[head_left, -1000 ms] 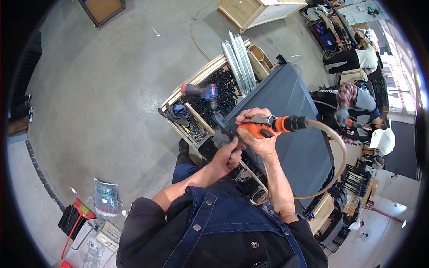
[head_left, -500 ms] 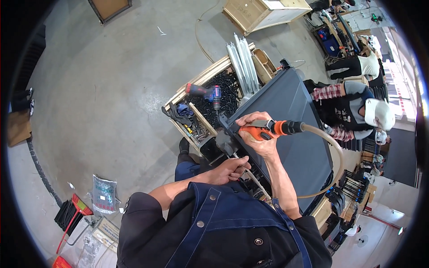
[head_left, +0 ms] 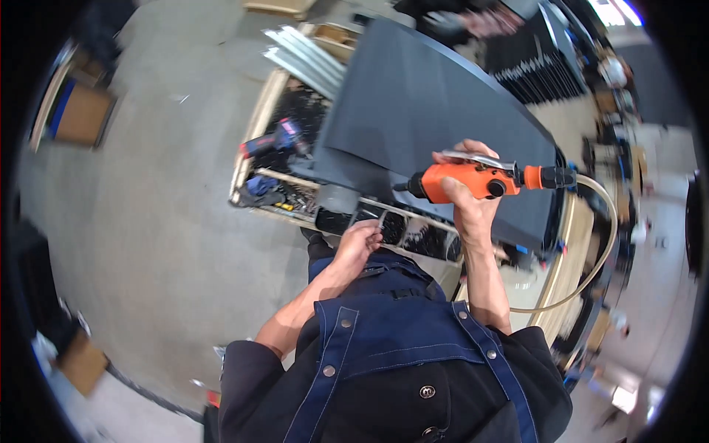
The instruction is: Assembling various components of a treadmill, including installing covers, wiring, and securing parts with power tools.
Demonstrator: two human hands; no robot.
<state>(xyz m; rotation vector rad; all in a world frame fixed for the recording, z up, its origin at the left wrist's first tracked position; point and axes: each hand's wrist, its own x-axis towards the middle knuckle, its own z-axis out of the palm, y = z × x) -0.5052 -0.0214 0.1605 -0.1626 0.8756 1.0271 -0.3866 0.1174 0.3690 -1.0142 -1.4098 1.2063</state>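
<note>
My right hand (head_left: 473, 203) is closed around an orange air screwdriver (head_left: 461, 183) with a silver lever, holding it above a large dark grey panel (head_left: 436, 96). The tool's black nose points left, and a beige hose (head_left: 611, 214) curves away from its rear end. Lower and to the left, my left hand (head_left: 360, 242) has its fingertips pinched together at the near edge of a row of small black bins (head_left: 395, 227). Whatever sits between those fingertips is too small to make out. A grey rounded cup (head_left: 337, 199) stands beside the bins.
Left of the panel, a wooden tray (head_left: 255, 125) holds dark small parts and a red and blue cordless drill (head_left: 275, 139). Silver tubes (head_left: 306, 63) lie across its far end. A blurred person (head_left: 480, 22) stands beyond the panel, near a stack of black panels (head_left: 543, 77).
My view has swung round. My right hand has moved the screwdriver away from the panel's near left edge, turning its nose left. My left hand has shifted from that edge to the bins.
</note>
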